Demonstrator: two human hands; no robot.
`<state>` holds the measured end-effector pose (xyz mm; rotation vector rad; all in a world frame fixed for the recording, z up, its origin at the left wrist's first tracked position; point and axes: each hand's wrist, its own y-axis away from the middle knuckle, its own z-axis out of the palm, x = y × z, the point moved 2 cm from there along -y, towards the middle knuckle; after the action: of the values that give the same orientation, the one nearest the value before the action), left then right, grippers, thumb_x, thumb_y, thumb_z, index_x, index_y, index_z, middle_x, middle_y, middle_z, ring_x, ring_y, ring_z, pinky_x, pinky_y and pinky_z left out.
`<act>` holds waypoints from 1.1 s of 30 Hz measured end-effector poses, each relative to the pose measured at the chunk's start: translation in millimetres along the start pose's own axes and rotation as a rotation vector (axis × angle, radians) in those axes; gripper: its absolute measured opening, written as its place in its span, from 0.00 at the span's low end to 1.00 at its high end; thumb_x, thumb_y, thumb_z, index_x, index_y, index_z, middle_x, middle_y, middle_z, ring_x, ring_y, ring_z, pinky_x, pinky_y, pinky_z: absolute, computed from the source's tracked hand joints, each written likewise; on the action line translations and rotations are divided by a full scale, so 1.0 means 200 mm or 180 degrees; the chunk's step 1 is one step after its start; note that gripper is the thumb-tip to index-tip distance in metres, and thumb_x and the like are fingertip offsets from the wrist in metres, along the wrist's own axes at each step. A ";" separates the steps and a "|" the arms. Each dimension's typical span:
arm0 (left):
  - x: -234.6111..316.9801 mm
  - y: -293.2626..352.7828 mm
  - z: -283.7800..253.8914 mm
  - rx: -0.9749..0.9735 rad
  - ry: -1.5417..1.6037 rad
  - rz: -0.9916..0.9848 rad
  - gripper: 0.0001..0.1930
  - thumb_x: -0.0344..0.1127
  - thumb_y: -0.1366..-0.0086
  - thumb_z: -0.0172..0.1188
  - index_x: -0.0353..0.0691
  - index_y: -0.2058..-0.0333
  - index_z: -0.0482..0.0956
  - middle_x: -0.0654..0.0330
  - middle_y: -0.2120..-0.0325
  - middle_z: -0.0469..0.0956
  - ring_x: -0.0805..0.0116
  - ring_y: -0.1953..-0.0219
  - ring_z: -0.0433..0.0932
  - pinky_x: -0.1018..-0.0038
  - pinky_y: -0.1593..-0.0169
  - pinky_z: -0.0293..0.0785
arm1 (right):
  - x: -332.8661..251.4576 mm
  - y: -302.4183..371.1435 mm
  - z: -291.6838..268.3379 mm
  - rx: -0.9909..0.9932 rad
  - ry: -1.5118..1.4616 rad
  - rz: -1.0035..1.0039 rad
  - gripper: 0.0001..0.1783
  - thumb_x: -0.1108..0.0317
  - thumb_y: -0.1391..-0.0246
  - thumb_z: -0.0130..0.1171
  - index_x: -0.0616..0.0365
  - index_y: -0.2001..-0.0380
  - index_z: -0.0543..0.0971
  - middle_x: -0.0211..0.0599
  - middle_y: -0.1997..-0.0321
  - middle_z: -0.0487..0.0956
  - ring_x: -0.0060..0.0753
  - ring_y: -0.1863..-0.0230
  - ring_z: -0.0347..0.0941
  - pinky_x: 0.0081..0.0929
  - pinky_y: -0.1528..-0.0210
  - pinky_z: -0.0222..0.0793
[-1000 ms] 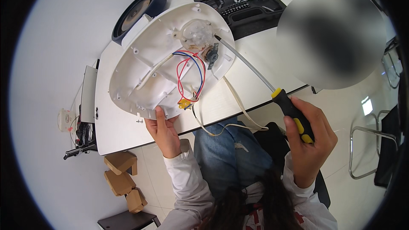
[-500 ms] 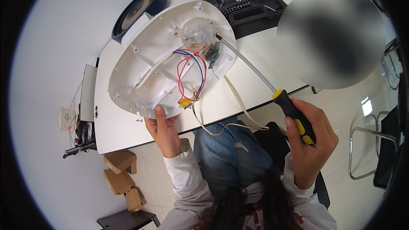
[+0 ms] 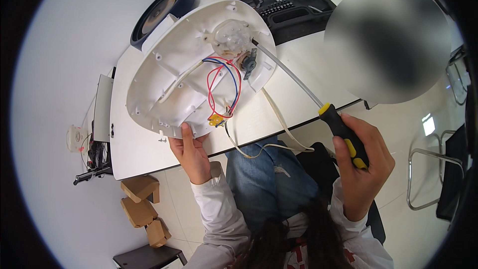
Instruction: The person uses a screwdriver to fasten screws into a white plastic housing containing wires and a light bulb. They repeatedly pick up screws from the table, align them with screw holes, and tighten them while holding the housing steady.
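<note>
White plastic, a big oval shell (image 3: 186, 45), hollow side up, held over the near edge of the white table (image 3: 308, 67)! Ribs and screw posts dot its inside. At one o'clock within it sits a cloudy, see-through housing (image 3: 231, 37); at three, a dark grey piece (image 3: 249, 64). Red and blue wires (image 3: 235, 82) loop loosely across the hollow down to a yellow part (image 3: 215, 120) between five and six o'clock.

Look at the left hand (image 3: 191, 157), clamped on the rim at six, thumb inside, fingers beneath! From four o'clock, the right hand (image 3: 366, 162) wraps round the handle of a screwdriver (image 3: 343, 132); its shaft crosses the rim, tip at the housing's edge, the exact contact too small to tell.

Further out, a cream cable (image 3: 274, 107) droops over the table edge toward five. Just beyond the shell, a blue-rimmed disc (image 3: 162, 15) crowds eleven o'clock, an open black tool case (image 3: 298, 27) two. Near three, a blurred patch (image 3: 388, 45) blocks the view; cardboard boxes (image 3: 139, 212) lie at seven.
</note>
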<state>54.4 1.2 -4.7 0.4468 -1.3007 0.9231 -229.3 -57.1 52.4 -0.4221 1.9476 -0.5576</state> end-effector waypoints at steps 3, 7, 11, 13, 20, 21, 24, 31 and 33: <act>0.00 0.00 0.01 -0.0025 0.0025 -0.0010 0.13 0.34 0.38 0.52 0.40 0.55 0.66 0.60 0.62 0.74 0.71 0.62 0.75 0.71 0.65 0.78 | 0.00 -0.01 0.00 0.0007 0.0066 0.0008 0.15 0.75 0.59 0.63 0.63 0.64 0.76 0.44 0.67 0.78 0.41 0.69 0.77 0.24 0.71 0.73; 0.00 0.00 0.00 -0.0037 0.0026 0.0019 0.14 0.34 0.38 0.52 0.39 0.55 0.66 0.59 0.62 0.74 0.70 0.61 0.75 0.69 0.64 0.78 | 0.01 0.00 -0.02 0.0060 0.0091 -0.0004 0.15 0.75 0.60 0.63 0.62 0.64 0.76 0.44 0.67 0.78 0.41 0.69 0.77 0.24 0.71 0.73; 0.01 0.00 0.01 -0.0010 0.0022 0.0024 0.14 0.34 0.38 0.52 0.39 0.55 0.66 0.59 0.62 0.74 0.70 0.61 0.75 0.70 0.64 0.78 | 0.00 -0.01 -0.01 0.0023 0.0015 -0.0056 0.16 0.75 0.60 0.63 0.62 0.64 0.76 0.44 0.67 0.78 0.41 0.69 0.77 0.24 0.70 0.73; 0.01 0.00 0.02 -0.0009 0.0038 0.0014 0.13 0.34 0.38 0.52 0.39 0.55 0.66 0.60 0.62 0.74 0.70 0.61 0.75 0.70 0.64 0.78 | 0.00 -0.01 -0.01 -0.0025 -0.0006 -0.0008 0.16 0.75 0.60 0.63 0.62 0.63 0.76 0.45 0.67 0.78 0.41 0.69 0.77 0.24 0.70 0.74; 0.00 0.00 0.01 -0.0015 0.0030 0.0009 0.13 0.33 0.38 0.51 0.39 0.55 0.66 0.60 0.63 0.74 0.71 0.62 0.76 0.71 0.65 0.78 | 0.01 0.00 -0.01 -0.0045 -0.0039 0.0047 0.15 0.74 0.59 0.63 0.63 0.63 0.76 0.45 0.67 0.78 0.42 0.68 0.77 0.25 0.70 0.74; 0.00 0.00 0.01 -0.0020 0.0029 0.0008 0.13 0.33 0.38 0.51 0.39 0.55 0.66 0.60 0.63 0.74 0.71 0.62 0.76 0.71 0.65 0.78 | 0.01 0.00 -0.01 -0.0051 -0.0032 0.0045 0.15 0.74 0.58 0.63 0.63 0.63 0.76 0.45 0.67 0.78 0.42 0.68 0.77 0.25 0.70 0.74; 0.00 0.00 0.01 -0.0017 0.0016 0.0017 0.13 0.33 0.38 0.51 0.39 0.55 0.66 0.60 0.63 0.74 0.71 0.62 0.76 0.71 0.65 0.78 | 0.01 0.00 -0.01 -0.0082 -0.0021 0.0074 0.15 0.73 0.57 0.63 0.63 0.63 0.76 0.45 0.67 0.78 0.42 0.68 0.77 0.25 0.70 0.74; -0.01 0.00 -0.01 -0.0051 -0.0025 0.0033 0.13 0.33 0.37 0.50 0.39 0.55 0.66 0.59 0.62 0.74 0.70 0.62 0.76 0.69 0.64 0.78 | -0.01 -0.01 -0.02 -0.0165 -0.0071 0.0277 0.13 0.72 0.55 0.61 0.63 0.63 0.75 0.45 0.67 0.78 0.42 0.69 0.77 0.23 0.71 0.73; -0.01 -0.01 -0.01 -0.0081 -0.0034 -0.0004 0.13 0.33 0.37 0.50 0.39 0.55 0.65 0.59 0.62 0.74 0.70 0.62 0.76 0.69 0.64 0.78 | -0.02 -0.01 -0.03 -0.0168 -0.0049 0.0261 0.13 0.72 0.55 0.61 0.63 0.63 0.75 0.45 0.68 0.78 0.42 0.70 0.77 0.23 0.72 0.73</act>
<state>56.6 0.9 -7.7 0.4332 -1.3205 0.9033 -231.9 -55.9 59.4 -0.3769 1.9589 -0.4500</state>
